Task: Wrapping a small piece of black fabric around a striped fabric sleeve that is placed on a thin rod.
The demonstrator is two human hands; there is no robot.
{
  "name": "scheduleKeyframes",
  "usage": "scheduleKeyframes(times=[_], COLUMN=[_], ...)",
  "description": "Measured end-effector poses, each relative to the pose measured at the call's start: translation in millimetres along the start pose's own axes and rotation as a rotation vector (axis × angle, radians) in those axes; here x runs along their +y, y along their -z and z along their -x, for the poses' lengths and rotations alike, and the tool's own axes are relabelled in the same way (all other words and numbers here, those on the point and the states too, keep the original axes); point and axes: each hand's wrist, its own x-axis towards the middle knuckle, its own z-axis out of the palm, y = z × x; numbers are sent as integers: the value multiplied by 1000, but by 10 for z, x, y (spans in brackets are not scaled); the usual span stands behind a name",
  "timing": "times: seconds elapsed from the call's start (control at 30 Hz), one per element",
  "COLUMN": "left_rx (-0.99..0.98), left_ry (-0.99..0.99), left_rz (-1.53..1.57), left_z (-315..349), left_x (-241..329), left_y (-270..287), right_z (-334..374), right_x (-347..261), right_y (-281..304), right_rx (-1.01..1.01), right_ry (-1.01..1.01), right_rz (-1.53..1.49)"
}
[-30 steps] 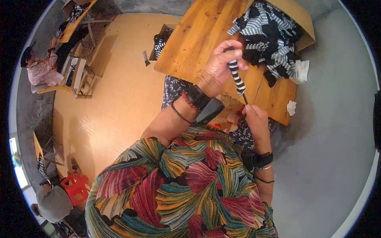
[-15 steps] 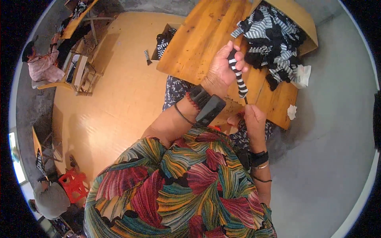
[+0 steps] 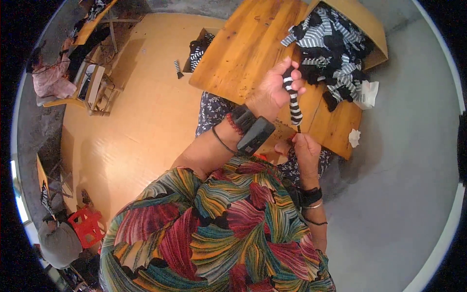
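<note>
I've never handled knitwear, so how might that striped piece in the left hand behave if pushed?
The striped piece would probably bend, since it looks knitted, and seems light, being slim. The dark rod at its lower end might stiffen it.

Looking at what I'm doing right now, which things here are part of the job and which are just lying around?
Part of the job:
striped knit piece, in the left hand
thin dark rod, in the right hand
heap of similar pieces on the wooden table, probably

Apparently lying about:
crumpled white scrap, right of the table
small striped piece on the floor
</note>
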Motion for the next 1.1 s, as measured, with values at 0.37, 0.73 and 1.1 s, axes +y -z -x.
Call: scheduleKeyframes(times=[0.37,0.73,1.1], left_rx=[-121,-163,-23], left_ry=[-209,-159,72], left_rz=[-175,-40,-16], left_z=[191,104,88], left_x=[-103,-17,-23], left_y=[-231,-33,11], right_z=[-111,-96,46], right_x=[86,-119,-104], right_y=[-144,-31,115], right_rx=[4,-108,-81], right_ry=[-168,-247,-47], right_rz=[-343,-266,74])
